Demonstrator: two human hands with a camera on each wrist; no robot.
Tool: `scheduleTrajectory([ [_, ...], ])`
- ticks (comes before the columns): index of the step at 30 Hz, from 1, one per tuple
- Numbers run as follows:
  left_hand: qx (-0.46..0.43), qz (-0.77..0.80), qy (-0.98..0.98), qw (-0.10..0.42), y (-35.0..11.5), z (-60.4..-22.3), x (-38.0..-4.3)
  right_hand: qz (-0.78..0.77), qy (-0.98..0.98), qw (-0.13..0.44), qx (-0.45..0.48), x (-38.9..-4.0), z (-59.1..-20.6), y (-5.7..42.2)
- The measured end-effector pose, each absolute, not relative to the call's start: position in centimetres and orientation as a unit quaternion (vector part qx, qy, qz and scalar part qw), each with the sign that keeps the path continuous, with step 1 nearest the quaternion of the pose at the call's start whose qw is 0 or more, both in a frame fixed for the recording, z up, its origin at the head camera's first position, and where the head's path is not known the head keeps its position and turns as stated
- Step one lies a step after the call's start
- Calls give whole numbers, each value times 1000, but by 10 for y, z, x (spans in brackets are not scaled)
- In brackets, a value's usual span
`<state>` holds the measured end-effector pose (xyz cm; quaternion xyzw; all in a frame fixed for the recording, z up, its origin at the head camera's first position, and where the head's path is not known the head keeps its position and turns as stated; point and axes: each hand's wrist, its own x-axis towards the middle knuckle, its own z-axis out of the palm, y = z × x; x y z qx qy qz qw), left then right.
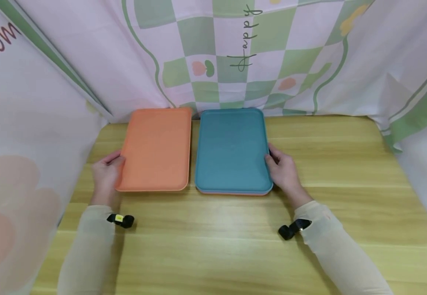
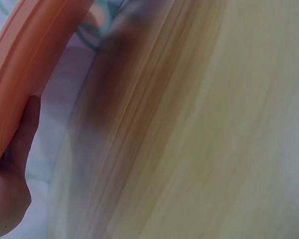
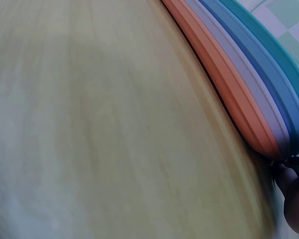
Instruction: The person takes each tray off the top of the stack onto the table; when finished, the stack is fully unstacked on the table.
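Note:
An orange tray (image 1: pixel 154 151) lies flat side up on the left in the head view. My left hand (image 1: pixel 107 174) grips its left edge, the thumb over the rim and fingers beneath. In the left wrist view the tray (image 2: pixel 30 64) is tilted off the tabletop, a reddish shadow below. To its right, a stack of trays is topped by a teal tray (image 1: pixel 233 151). The right wrist view shows the stack's layers: an orange tray (image 3: pixel 239 99) at the bottom, then lavender, blue and teal. My right hand (image 1: pixel 284 170) holds the stack's right edge, its thumb on the rim.
The trays are on a wood-grain table (image 1: pixel 217 237). A checked green and white curtain (image 1: pixel 231 49) hangs along the table's back edge, and a printed cloth (image 1: pixel 25 123) borders the left side. A black wrist camera (image 1: pixel 290 229) sits on the right sleeve.

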<state>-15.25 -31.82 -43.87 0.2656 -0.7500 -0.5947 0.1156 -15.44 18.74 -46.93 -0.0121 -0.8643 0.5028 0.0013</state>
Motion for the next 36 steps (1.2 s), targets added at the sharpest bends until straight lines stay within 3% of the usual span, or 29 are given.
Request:
scheduleTrajectory([
  [36, 305, -532, -785, 91, -385, -450, -160, 507, -862, 11, -9, -154, -472, 187],
])
